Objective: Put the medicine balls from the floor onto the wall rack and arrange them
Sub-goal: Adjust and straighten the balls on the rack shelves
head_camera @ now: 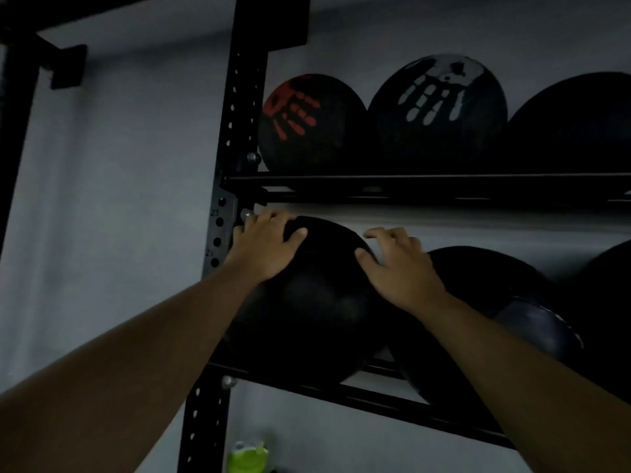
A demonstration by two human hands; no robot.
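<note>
A plain black medicine ball point(317, 312) sits at the left end of the lower shelf point(375, 401) of the black wall rack. My left hand point(266, 247) lies on its upper left side, fingers curled over the top. On its upper right side rests my right hand point(399, 268), fingers spread toward the wall. A second dark ball point(505, 302) with a grey panel sits just to its right. The upper shelf point(409, 186) carries a ball with a red handprint point(310, 128), a ball with a white handprint point(437, 114) and a plain black ball point(577, 128).
The rack's perforated black upright point(235, 131) stands just left of my left hand. Another dark ball point(611, 302) shows at the right edge of the lower shelf. A green object point(247, 459) sits below the rack. A black wall bracket point(65, 66) is at upper left.
</note>
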